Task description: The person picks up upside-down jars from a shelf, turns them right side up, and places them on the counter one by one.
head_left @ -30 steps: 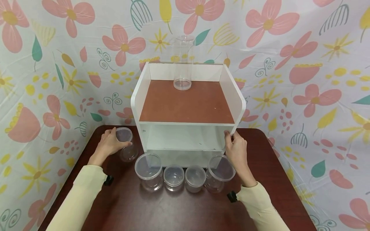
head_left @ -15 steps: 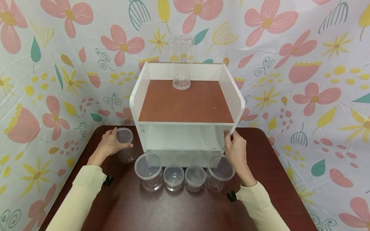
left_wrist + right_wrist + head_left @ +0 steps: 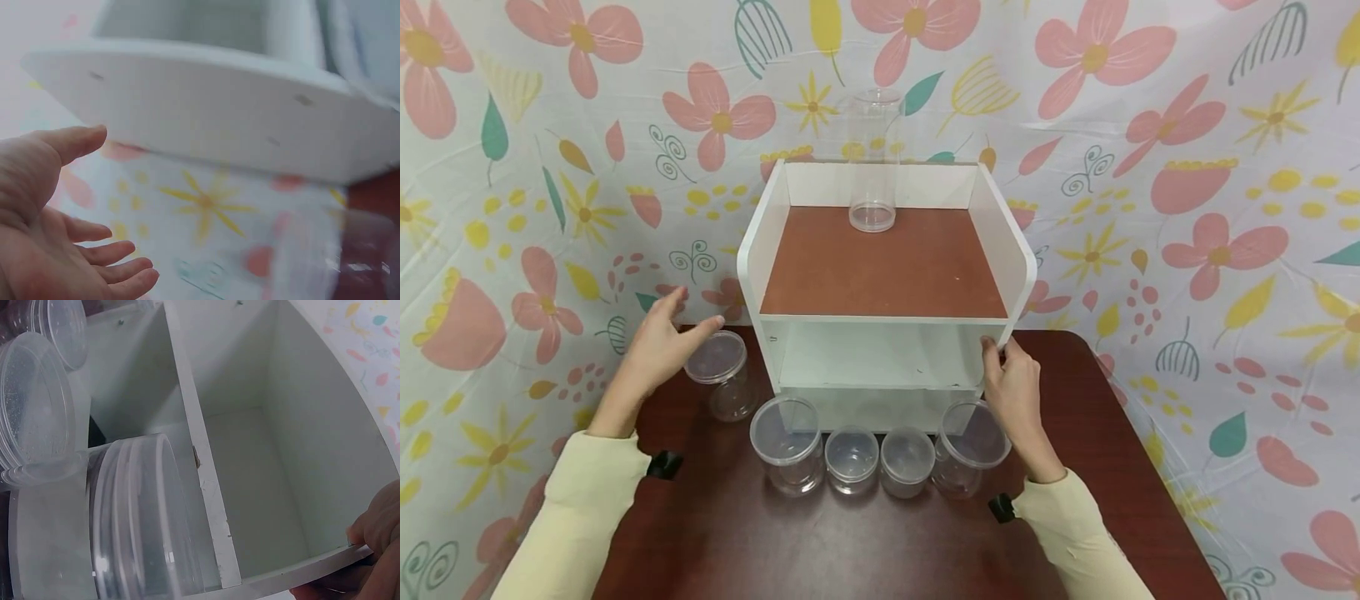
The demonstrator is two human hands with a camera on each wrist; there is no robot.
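A clear lidded plastic jar [image 3: 718, 358] stands on the table left of a white shelf unit [image 3: 880, 321]. My left hand [image 3: 655, 346] is raised beside and behind that jar's lid, fingers spread and thumb out, holding nothing. In the left wrist view the palm [image 3: 44, 237] is bare, near the unit's outer side panel. My right hand [image 3: 1013, 387] pinches the front edge of the unit's right side panel between thumb and fingers; in the right wrist view its fingers [image 3: 381, 531] wrap over that edge.
In front of the unit stand several lidded clear jars, among them a wide jar [image 3: 786, 446], two small jars [image 3: 852, 461] and another wide jar [image 3: 972, 450]. A tall clear cylinder [image 3: 874, 167] stands on the brown top shelf [image 3: 880, 271]. A flowered cloth [image 3: 1210, 250] hangs behind the table [image 3: 850, 550].
My left hand has let go of the jar and moved up and to the left, its fingers opening. The jar stays on the table. My right hand has kept its hold.
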